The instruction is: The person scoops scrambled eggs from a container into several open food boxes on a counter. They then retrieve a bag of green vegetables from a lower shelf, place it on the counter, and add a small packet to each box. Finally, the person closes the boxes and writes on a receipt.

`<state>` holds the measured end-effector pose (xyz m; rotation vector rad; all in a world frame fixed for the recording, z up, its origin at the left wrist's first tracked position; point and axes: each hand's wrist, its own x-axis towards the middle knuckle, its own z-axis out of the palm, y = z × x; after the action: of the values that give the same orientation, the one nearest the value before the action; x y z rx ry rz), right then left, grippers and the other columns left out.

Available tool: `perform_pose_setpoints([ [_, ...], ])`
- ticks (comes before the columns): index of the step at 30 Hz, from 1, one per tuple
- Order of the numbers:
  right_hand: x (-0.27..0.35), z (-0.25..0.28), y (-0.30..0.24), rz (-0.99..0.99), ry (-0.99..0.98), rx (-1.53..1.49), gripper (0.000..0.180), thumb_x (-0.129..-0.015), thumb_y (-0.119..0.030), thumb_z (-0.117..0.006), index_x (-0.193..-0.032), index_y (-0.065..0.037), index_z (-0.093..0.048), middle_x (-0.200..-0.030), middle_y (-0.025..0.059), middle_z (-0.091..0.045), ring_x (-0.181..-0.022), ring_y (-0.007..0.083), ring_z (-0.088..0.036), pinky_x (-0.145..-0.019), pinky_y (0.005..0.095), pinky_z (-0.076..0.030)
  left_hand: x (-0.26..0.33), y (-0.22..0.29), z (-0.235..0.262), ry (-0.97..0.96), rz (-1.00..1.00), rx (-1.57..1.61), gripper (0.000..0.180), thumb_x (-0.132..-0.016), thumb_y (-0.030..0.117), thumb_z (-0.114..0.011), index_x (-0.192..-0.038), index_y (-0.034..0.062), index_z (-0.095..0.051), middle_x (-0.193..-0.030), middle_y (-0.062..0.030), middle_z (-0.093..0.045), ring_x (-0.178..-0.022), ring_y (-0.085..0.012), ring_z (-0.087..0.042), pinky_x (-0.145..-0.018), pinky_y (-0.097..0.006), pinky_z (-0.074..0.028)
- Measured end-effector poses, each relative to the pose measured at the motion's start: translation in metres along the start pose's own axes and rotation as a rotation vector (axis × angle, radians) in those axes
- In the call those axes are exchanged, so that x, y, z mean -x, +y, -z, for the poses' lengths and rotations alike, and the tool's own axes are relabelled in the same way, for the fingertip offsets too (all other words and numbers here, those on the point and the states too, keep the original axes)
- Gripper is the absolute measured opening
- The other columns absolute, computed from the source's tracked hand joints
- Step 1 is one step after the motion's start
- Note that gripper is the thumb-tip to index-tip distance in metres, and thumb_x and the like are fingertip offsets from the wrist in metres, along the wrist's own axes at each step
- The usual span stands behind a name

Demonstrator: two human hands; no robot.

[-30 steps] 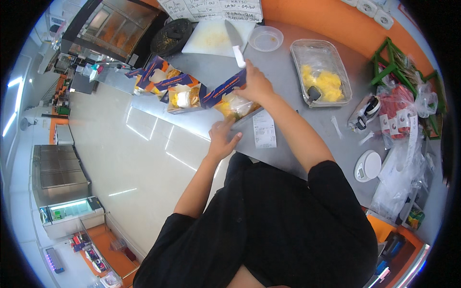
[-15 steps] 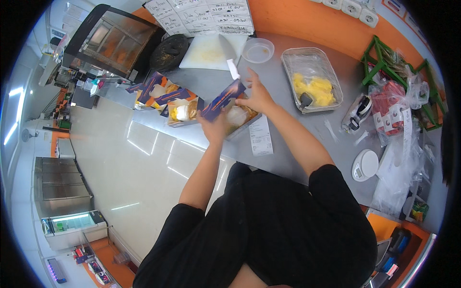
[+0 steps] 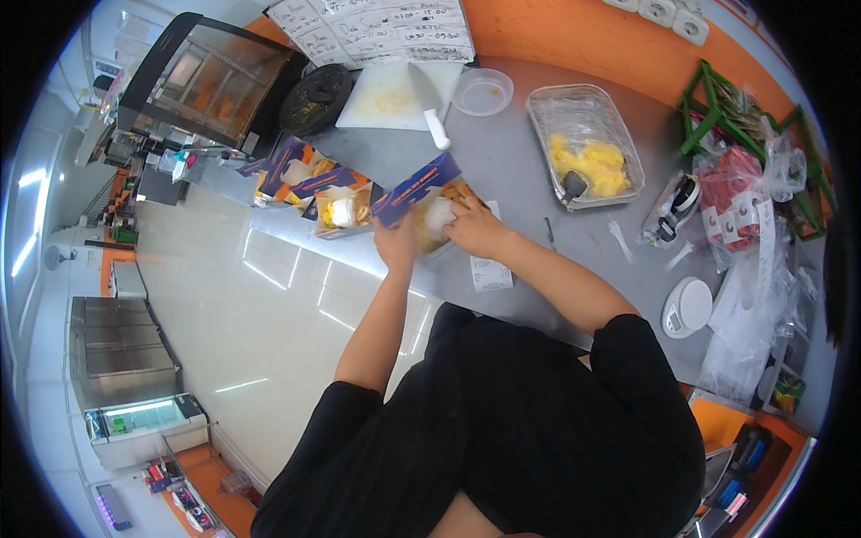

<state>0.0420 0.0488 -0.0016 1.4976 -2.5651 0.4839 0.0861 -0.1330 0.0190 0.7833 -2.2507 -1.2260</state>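
Observation:
A cardboard food box (image 3: pixel 418 190) with a dark purple lid flap stands at the table's near edge. Inside are a white rounded mound (image 3: pixel 438 216) that looks like rice and some brown fried food (image 3: pixel 463 192). My left hand (image 3: pixel 396 242) grips the box's near left side, its thumb up by the lid. From the right, my right hand (image 3: pixel 480 231) reaches into the box, fingers bent against the white mound; its fingertips are partly hidden. Just left stands another open box (image 3: pixel 344 215) with white, yellow and brown food, and beyond it more purple and orange boxes (image 3: pixel 300 170).
A knife (image 3: pixel 434 117) lies on a white cutting board (image 3: pixel 381 100). A clear round tub (image 3: pixel 482 92), a tray of yellow food (image 3: pixel 587 152), a receipt (image 3: pixel 491 273), a pen (image 3: pixel 550 235), a kitchen scale (image 3: pixel 688 308) and bagged red packets (image 3: pixel 728 193) share the table.
My right hand has come down from above the box's far side into it, onto the white mound. The lid flap stays raised. A pen shows on the table, uncovered by my forearm.

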Motion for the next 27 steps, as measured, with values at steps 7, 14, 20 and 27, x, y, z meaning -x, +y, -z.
perform_pose_setpoints([
  [7, 0.000, -0.014, -0.005, -0.076, -0.025, 0.009, 0.018, -0.088, -0.012, -0.053, -0.099, -0.010, -0.067, -0.085, 0.0076, -0.068, -0.110, 0.0241, -0.057, -0.106, 0.0486, -0.034, 0.005, 0.008, 0.004, -0.063, 0.013, 0.033, 0.046, -0.083, 0.031, -0.078, -0.114, 0.0011, -0.064, -0.108, -0.0129, -0.070, -0.102, -0.0248, -0.065, -0.092, -0.036, -0.047],
  [14, 0.001, -0.027, -0.005, -0.127, 0.174, 0.064, 0.018, -0.089, -0.015, -0.053, -0.100, -0.011, -0.066, -0.086, 0.0064, -0.068, -0.108, 0.0241, -0.057, -0.102, 0.0465, -0.036, 0.010, 0.018, 0.007, -0.047, 0.012, 0.010, 0.047, -0.082, 0.031, -0.078, -0.115, 0.0006, -0.063, -0.111, -0.0155, -0.069, -0.105, -0.0282, -0.065, -0.093, -0.037, -0.047],
  [20, 0.010, -0.003, -0.003, -0.029, 0.283, -0.098, 0.017, -0.082, -0.019, -0.068, -0.097, -0.011, -0.065, -0.084, 0.0041, -0.066, -0.102, 0.0250, -0.059, -0.098, 0.0445, -0.039, 0.010, 0.016, 0.006, -0.004, -0.008, -0.001, 0.050, -0.080, 0.032, -0.079, -0.115, 0.0007, -0.063, -0.107, -0.0154, -0.070, -0.101, -0.0288, -0.067, -0.089, -0.038, -0.049],
  [27, -0.031, 0.022, 0.024, -0.712, 0.530, -0.488, 0.066, -0.071, -0.027, -0.083, -0.122, 0.003, -0.054, -0.116, 0.0206, -0.060, -0.105, 0.0329, -0.061, -0.091, 0.0417, -0.049, 0.001, -0.004, 0.011, -0.064, -0.213, -0.021, 0.043, -0.081, 0.026, -0.074, -0.114, 0.0008, -0.063, -0.101, -0.0148, -0.073, -0.093, -0.0290, -0.070, -0.083, -0.037, -0.051],
])
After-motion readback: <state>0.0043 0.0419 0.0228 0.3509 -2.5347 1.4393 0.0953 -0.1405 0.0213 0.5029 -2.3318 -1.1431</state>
